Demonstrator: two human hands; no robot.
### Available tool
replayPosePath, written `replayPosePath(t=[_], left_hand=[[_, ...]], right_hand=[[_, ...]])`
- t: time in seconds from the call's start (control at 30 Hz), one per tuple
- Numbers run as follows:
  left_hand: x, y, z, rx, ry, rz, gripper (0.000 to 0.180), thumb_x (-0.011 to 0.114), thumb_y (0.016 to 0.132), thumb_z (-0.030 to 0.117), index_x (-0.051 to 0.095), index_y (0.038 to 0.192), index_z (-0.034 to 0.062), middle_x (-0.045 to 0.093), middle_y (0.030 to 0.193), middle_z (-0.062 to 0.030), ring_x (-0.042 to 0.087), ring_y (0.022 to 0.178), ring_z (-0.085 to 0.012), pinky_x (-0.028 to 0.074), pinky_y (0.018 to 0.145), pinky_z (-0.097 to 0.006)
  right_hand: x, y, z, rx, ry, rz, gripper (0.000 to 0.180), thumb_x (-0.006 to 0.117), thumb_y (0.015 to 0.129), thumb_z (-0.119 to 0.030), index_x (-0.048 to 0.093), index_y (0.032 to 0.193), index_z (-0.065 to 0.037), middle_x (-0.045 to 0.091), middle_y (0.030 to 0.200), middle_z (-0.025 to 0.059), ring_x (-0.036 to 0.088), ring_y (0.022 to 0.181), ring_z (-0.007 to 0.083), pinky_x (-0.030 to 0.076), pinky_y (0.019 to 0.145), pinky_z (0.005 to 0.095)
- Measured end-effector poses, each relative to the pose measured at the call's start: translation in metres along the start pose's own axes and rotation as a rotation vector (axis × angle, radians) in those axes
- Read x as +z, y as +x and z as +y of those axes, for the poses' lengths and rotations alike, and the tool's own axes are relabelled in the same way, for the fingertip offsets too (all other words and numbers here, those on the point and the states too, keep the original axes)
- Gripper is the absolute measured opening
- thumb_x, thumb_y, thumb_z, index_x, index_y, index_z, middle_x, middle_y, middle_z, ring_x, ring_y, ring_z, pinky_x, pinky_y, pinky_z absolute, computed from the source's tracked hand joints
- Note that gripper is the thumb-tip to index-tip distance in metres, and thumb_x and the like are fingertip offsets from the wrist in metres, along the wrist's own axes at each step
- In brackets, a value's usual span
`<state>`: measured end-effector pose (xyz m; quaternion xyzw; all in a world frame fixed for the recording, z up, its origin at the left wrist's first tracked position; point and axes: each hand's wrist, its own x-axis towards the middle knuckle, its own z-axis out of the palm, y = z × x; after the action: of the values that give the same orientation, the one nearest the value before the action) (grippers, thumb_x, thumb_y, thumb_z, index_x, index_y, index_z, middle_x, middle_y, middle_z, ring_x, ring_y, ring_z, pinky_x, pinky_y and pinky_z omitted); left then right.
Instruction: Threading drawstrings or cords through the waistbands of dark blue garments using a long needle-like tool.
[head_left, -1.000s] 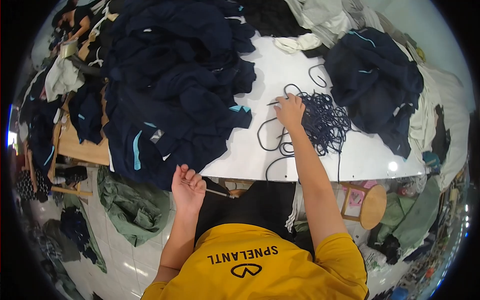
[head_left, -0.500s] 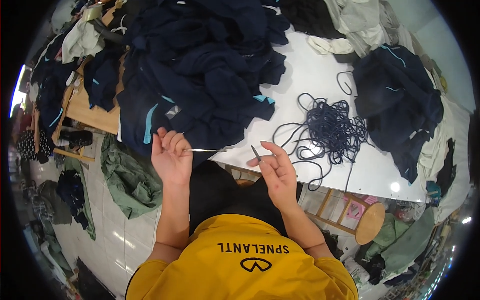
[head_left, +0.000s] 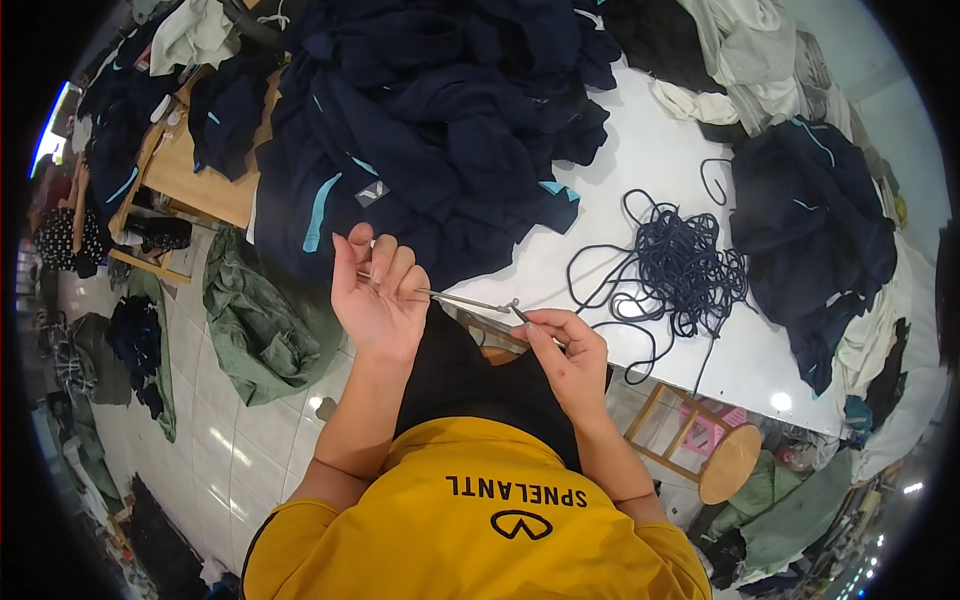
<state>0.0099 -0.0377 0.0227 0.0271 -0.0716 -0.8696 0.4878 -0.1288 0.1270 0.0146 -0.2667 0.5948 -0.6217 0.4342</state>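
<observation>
In front of my chest, both hands hold a thin metal rod point(head_left: 470, 299) level between them. My left hand point(head_left: 378, 298) has its fingers raised, and the rod's left end lies across them. My right hand point(head_left: 562, 348) pinches the rod's right end between thumb and fingertips. A tangle of dark navy cord point(head_left: 683, 268) lies on the white table point(head_left: 640, 160), just beyond my right hand, with loose loops trailing toward the table edge. A large heap of navy garments point(head_left: 440, 120) with light blue trim covers the table beyond my left hand.
Another navy garment pile point(head_left: 815, 220) sits at the table's right, with pale clothes point(head_left: 740, 50) behind it. A green garment point(head_left: 262, 325) lies on the tiled floor to the left. A round wooden stool point(head_left: 722, 462) stands under the table's right side, and a wooden bench point(head_left: 190, 170) to the left holds more clothes.
My right hand left the cord tangle and came back toward my chest to take the rod's free end. My left hand rose from the table edge with the rod.
</observation>
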Motion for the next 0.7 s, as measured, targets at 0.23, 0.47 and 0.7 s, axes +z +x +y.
replayPosePath(t=[0.23, 0.47, 0.7], left_hand=[[0.01, -0.007, -0.002, 0.038, 0.188, 0.034, 0.038, 0.034, 0.102, 0.04, 0.056, 0.094, 0.0102, 0.036, 0.057, 0.0013, 0.027, 0.047, -0.0067, 0.022, 0.044, -0.02], [0.01, -0.011, -0.007, -0.041, 0.314, -0.142, 0.045, 0.025, 0.103, 0.043, 0.053, 0.093, 0.0103, 0.038, 0.055, -0.0001, 0.027, 0.047, -0.0076, 0.022, 0.045, -0.021], [0.005, -0.024, -0.018, -0.054, 0.482, -0.208, 0.049, 0.021, 0.103, 0.046, 0.047, 0.089, 0.0075, 0.042, 0.057, -0.0027, 0.033, 0.047, -0.0093, 0.025, 0.048, -0.025]], right_hand=[[-0.005, -0.004, 0.007, -0.153, -0.331, -0.01, 0.014, 0.062, 0.087, 0.0, 0.062, 0.101, 0.004, 0.07, 0.091, 0.0114, 0.066, 0.086, 0.0126, 0.048, 0.08, 0.0217], [0.004, 0.001, 0.002, 0.111, 0.014, -0.043, 0.028, 0.057, 0.092, -0.005, 0.055, 0.119, 0.004, 0.07, 0.093, 0.0107, 0.064, 0.089, 0.0106, 0.046, 0.085, 0.0213], [0.004, 0.008, 0.02, 0.258, 0.12, -0.173, 0.027, 0.048, 0.099, -0.015, 0.058, 0.117, 0.003, 0.07, 0.095, 0.0085, 0.062, 0.083, 0.0088, 0.046, 0.077, 0.019]])
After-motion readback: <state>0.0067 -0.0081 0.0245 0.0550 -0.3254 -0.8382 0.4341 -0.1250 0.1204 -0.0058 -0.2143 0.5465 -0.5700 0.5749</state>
